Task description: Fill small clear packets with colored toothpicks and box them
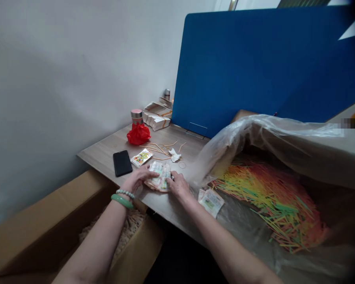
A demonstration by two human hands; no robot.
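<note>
A stack of small printed packets (159, 177) lies fanned out at the table's near edge. My left hand (140, 175), with a green bangle and a beaded bracelet at the wrist, is closed on the stack's left side. From the right, my right hand (179, 185) grips the same stack, its thumb on top. Several similar loose packets (211, 202) rest beside my right forearm. Just beyond my left hand are a colourful printed packet (141, 157) and a black phone (122, 163).
Thin sticks (159, 149) and a crumpled white scrap (174, 155) lie on the table (102, 148). Behind are a red plastic bag (139, 134), white cartons (156, 118) and a blue panel (254, 67). Coloured strips (272, 197) fill a plastic-lined box at right. A cardboard box (47, 221) stands lower left.
</note>
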